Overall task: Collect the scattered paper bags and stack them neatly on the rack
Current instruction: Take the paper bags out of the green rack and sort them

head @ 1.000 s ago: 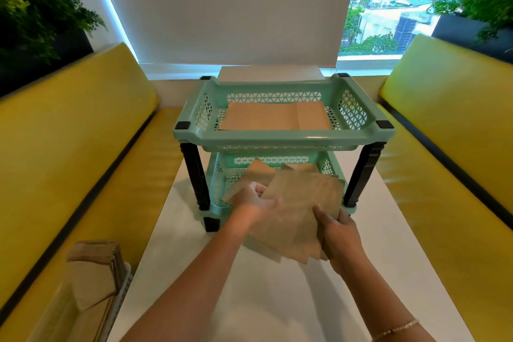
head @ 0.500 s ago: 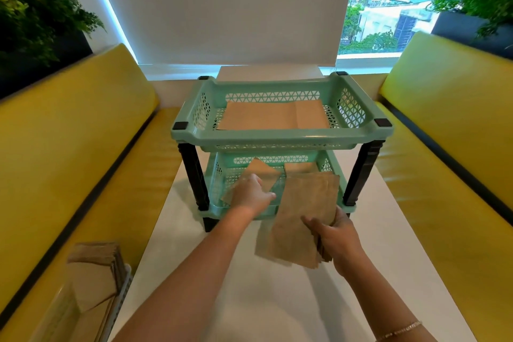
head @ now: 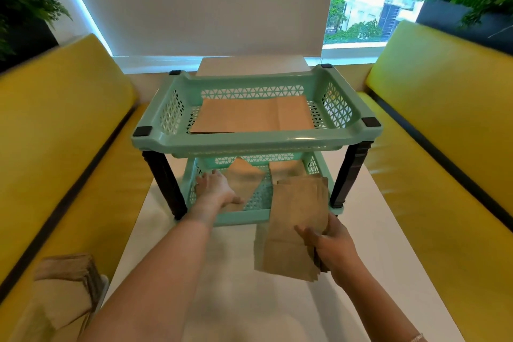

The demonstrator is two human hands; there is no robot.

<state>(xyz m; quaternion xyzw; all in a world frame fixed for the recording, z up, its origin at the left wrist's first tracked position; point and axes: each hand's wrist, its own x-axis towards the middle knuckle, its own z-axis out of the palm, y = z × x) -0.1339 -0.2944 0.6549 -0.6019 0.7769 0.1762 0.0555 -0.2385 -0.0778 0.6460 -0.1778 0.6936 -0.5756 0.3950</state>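
Note:
A mint-green two-tier rack [head: 283,139] with black legs stands on the white table. Flat brown paper bags [head: 249,115] lie in its top basket. My right hand [head: 330,247] grips a stack of brown paper bags [head: 294,225] by its near right edge, and the stack's far end pokes into the lower basket's right side. My left hand [head: 216,189] reaches into the lower basket with fingers spread, touching a loose crooked bag [head: 247,178] there. Another bag [head: 286,169] lies deeper in the lower basket, partly hidden.
Yellow benches [head: 61,130] run along both sides of the white table [head: 227,286]. A holder with more brown bags [head: 66,280] sits at lower left on the bench. Planters stand behind the benches, and a window with blinds is at the back.
My left hand let go of the stack and reached deeper into the lower basket. My right hand turned the stack lengthwise and slid it right, toward the lower basket.

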